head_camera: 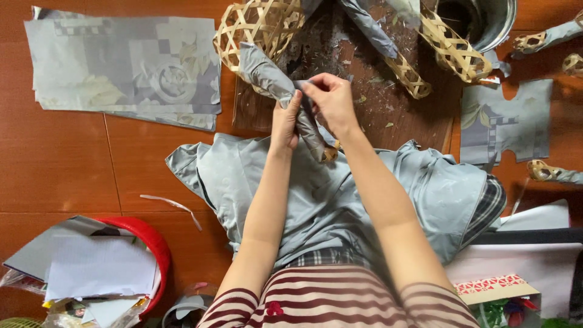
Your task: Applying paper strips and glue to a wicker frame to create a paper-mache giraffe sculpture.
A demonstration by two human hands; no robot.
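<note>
My left hand (285, 123) and my right hand (331, 102) both pinch a long cone-shaped piece wrapped in grey patterned paper (267, 76), held over my lap. Woven bamboo strips show at the cone's lower tip (330, 154). My right fingers grip the paper's edge near the cone's middle; my left hand holds the cone just below. A grey cloth (340, 194) covers my lap under both arms.
A stack of grey patterned paper sheets (121, 67) lies at the upper left. Woven bamboo baskets (258, 24) and wrapped cones (413, 76) sit on a dark board (376, 103). A metal pot (492, 24) stands top right. A red basket with paper scraps (155, 243) is at lower left.
</note>
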